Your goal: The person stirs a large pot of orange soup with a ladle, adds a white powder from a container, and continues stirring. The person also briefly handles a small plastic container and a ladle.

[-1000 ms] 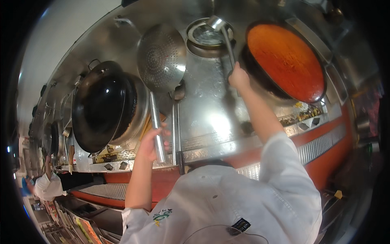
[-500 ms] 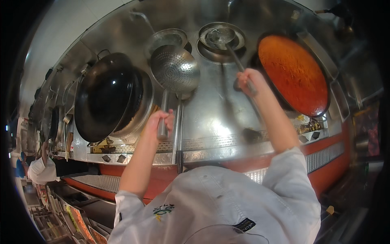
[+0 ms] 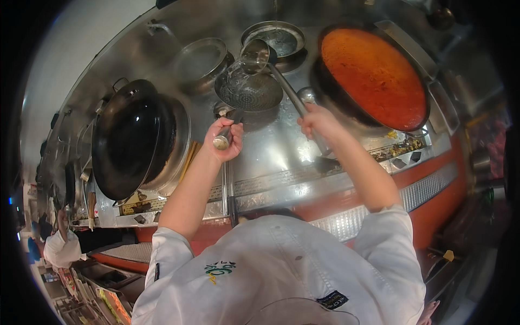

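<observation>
While both hands are up over the counter (image 3: 271, 162), grip: left hand (image 3: 233, 145) closed round the strainer's handle, its butt end poking out of the fist; right hand (image 3: 320, 123) wrapped on the ladle's handle.
Strainer (image 3: 252, 93): perforated bowl, held out ahead of the left hand, mid-counter, in front of the round basin (image 3: 299, 38).
Ladle (image 3: 253, 58): bowl over the strainer's far-left part, tilted; clear liquid seems to spill from it; touching or apart, can't tell.
Strainer handling: stiff metal, probably front-heavy, wide bowl on a long handle; best hold full fist on the handle, wrist firm.
Ladle handling: rigid, weight likely at the bowl end and changing with the liquid; hold mid-handle so the wrist can roll it.
Slip risk: wet metal likely slick; dry grip helps. Neither looks fragile.
Right side: large dark pot (image 3: 330, 86) of orange-red liquid (image 3: 374, 76), near the right forearm.
Left side: black wok (image 3: 130, 135); round metal pan (image 3: 201, 58) beyond the left hand.
</observation>
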Demonstrator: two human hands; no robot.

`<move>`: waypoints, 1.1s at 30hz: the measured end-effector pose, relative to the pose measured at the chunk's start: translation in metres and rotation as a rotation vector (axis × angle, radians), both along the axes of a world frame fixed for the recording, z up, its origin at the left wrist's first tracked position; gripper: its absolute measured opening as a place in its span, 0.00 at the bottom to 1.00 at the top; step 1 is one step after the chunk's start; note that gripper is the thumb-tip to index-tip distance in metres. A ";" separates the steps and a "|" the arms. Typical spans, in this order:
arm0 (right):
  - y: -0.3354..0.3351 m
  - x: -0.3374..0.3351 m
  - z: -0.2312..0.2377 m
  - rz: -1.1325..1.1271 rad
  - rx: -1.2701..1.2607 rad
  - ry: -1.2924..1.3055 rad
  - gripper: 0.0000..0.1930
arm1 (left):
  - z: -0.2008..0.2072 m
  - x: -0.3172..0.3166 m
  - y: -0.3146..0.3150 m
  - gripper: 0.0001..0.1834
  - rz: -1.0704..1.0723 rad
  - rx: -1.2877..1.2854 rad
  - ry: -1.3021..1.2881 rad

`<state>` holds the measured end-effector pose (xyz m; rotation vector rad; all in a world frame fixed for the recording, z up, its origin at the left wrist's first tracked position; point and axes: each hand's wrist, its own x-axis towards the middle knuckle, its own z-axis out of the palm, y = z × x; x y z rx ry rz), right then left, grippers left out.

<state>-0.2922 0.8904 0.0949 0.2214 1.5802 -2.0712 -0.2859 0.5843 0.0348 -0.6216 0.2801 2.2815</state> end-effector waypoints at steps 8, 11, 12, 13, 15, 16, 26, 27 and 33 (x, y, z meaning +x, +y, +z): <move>0.001 0.003 -0.021 0.092 0.464 0.244 0.18 | 0.001 0.017 -0.024 0.05 -0.030 -0.492 0.040; 0.000 0.009 -0.017 0.160 0.389 0.267 0.24 | -0.008 0.022 -0.033 0.08 0.008 -0.531 0.064; -0.001 0.012 -0.016 0.170 0.379 0.270 0.26 | -0.011 0.023 -0.036 0.09 0.010 -0.507 0.088; 0.000 0.015 -0.014 0.245 0.388 0.281 0.29 | -0.014 0.023 -0.038 0.09 0.015 -0.482 0.095; 0.000 0.026 -0.011 0.278 0.481 0.309 0.33 | -0.020 0.021 -0.042 0.10 0.030 -0.427 0.114; 0.002 0.031 -0.010 0.349 0.544 0.326 0.35 | -0.023 0.020 -0.043 0.10 0.025 -0.434 0.123; 0.050 0.096 -0.038 0.203 1.036 0.663 0.41 | -0.004 0.000 -0.041 0.16 -0.012 -0.976 0.309; 0.056 0.102 -0.045 0.178 1.035 0.648 0.41 | -0.001 0.002 -0.037 0.17 -0.007 -1.044 0.353; 0.061 0.154 -0.090 -0.064 0.998 0.587 0.41 | -0.024 0.028 0.008 0.23 -0.074 -1.443 0.534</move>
